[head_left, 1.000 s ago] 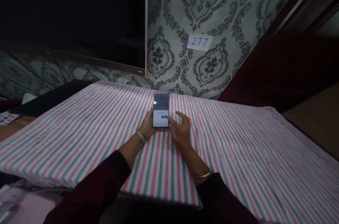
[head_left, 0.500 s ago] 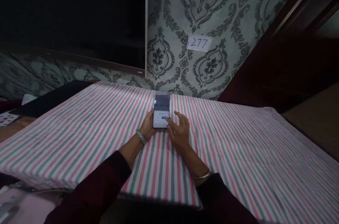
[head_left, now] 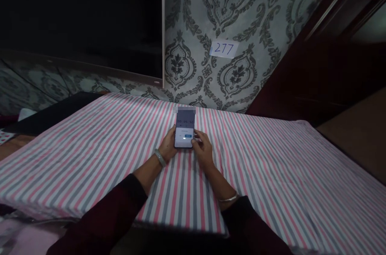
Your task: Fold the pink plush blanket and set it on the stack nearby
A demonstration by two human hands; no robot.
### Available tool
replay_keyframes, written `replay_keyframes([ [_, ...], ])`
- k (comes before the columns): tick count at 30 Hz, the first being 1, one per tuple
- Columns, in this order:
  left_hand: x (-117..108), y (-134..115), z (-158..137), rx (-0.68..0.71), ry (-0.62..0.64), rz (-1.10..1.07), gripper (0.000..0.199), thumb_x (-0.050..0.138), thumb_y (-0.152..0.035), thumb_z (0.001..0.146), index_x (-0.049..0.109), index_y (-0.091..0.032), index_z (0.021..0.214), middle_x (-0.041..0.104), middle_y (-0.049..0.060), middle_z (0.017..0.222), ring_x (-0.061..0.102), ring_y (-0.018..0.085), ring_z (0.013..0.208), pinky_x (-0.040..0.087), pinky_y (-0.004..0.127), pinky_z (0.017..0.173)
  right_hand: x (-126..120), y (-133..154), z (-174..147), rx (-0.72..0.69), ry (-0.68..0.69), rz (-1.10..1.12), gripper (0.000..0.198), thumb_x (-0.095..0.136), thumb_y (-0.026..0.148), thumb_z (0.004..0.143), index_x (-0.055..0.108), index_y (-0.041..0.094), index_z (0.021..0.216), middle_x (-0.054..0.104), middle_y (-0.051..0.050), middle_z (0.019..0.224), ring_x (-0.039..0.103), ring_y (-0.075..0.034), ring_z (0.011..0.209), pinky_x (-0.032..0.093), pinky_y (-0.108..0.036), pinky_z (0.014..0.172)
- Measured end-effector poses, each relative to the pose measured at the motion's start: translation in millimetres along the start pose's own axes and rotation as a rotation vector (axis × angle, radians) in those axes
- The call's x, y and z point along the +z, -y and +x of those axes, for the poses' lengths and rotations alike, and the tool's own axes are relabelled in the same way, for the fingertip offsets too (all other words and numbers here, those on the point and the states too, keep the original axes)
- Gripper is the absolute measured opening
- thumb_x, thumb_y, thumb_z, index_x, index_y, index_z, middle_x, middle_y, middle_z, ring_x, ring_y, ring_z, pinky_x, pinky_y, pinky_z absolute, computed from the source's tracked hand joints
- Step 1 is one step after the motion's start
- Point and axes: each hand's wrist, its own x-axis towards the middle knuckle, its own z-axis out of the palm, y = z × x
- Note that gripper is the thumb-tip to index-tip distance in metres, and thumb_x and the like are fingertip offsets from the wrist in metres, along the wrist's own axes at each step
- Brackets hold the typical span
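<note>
A smartphone [head_left: 184, 139] is held upright in portrait over the striped cloth [head_left: 256, 154], its lit screen facing me. Digits show on the grey upper part of the screen, and a blue button sits on a white panel below. My left hand [head_left: 168, 145] is closed around the phone's left edge, its fingers partly hidden behind it. At the right edge, my right hand [head_left: 203, 149] grips the phone too, thumb at the lower right corner and fingers along the side. A bracelet [head_left: 161, 158] circles the left wrist, and a thin bangle [head_left: 229, 198] the right.
A large dark television screen [head_left: 81, 18] hangs at the upper left. A paper marked 277 [head_left: 224, 49] is stuck on the patterned wall [head_left: 193, 18]. Dark wooden panelling [head_left: 325, 58] stands at the right. A black board [head_left: 57, 112] lies beside the cloth at the left.
My right hand's index finger has left the screen, and that hand has closed on the phone's right edge. The view has shifted slightly.
</note>
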Motion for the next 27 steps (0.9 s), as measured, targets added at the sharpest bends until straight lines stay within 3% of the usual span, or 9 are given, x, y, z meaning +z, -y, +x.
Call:
replay_keyframes([
  [5, -1, 6, -6, 0.034, 0.053, -0.022, 0.043, 0.049, -0.040, 0.097, 0.059, -0.015, 0.130, 0.075, 0.011, 0.107, 0.071, 0.025, 0.102, 0.056, 0.036, 0.089, -1, 2, 2, 0.125, -0.032, 0.056, 0.029, 0.063, 0.040, 0.082, 0.071, 0.021, 0.102, 0.065, -0.006, 0.097, 0.062, -0.021, 0.086, 0.051, -0.033, 0.073],
  [10, -6, 11, -4, 0.067, 0.083, -0.006, 0.044, 0.055, -0.038, 0.094, 0.058, -0.016, 0.132, 0.075, 0.009, 0.105, 0.070, 0.024, 0.103, 0.055, 0.035, 0.089, -1, 3, 2, 0.124, -0.037, 0.058, 0.020, 0.064, 0.037, 0.078, 0.069, 0.021, 0.089, 0.059, -0.002, 0.084, 0.058, -0.018, 0.076, 0.047, -0.031, 0.067],
  [16, -8, 14, 5, 0.043, 0.065, 0.038, 0.041, 0.056, -0.043, 0.093, 0.064, -0.013, 0.121, 0.076, 0.009, 0.102, 0.070, 0.025, 0.102, 0.055, 0.035, 0.090, 0, 4, 3, 0.090, -0.030, 0.009, 0.016, 0.061, 0.035, 0.078, 0.066, 0.021, 0.085, 0.055, 0.000, 0.081, 0.055, -0.016, 0.075, 0.045, -0.029, 0.067],
  [22, -1, 12, -5, 0.077, 0.075, 0.074, 0.025, 0.060, -0.037, 0.091, 0.069, -0.016, 0.102, 0.076, 0.005, 0.095, 0.071, 0.024, 0.099, 0.056, 0.032, 0.087, 2, 2, 3, 0.075, -0.050, 0.009, 0.012, 0.060, 0.033, 0.078, 0.064, 0.022, 0.080, 0.054, 0.000, 0.078, 0.053, -0.016, 0.072, 0.043, -0.029, 0.064],
  [27, -3, 13, -4, 0.119, 0.065, 0.101, 0.021, 0.065, -0.029, 0.087, 0.068, -0.017, 0.104, 0.076, 0.005, 0.098, 0.070, 0.024, 0.102, 0.055, 0.031, 0.087, 3, 0, 3, 0.081, -0.053, 0.003, 0.012, 0.060, 0.034, 0.078, 0.062, 0.022, 0.078, 0.052, 0.001, 0.077, 0.052, -0.016, 0.070, 0.042, -0.030, 0.065],
])
